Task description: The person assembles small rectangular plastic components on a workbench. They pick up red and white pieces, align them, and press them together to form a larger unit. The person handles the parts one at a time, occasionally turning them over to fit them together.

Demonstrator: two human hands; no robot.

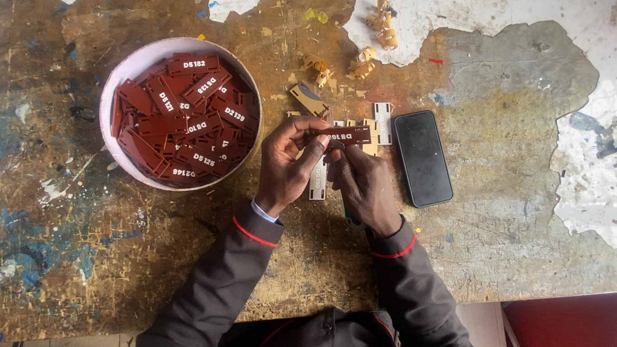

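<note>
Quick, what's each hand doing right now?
Left hand: closed on the left end of a dark red tag.
Right hand: closed on the same tag from below.

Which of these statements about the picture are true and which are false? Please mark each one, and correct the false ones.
1. Both hands hold one dark red tag. True: the left hand and the right hand grip it together.
2. The round bowl contains yellow tags. False: it is full of dark red tags.
3. A black phone lies on the table to the right of the hands. True.
4. The phone's screen is lit. False: it is dark.
5. The tabletop is smooth and clean. False: it is worn, with peeling paint.
</note>
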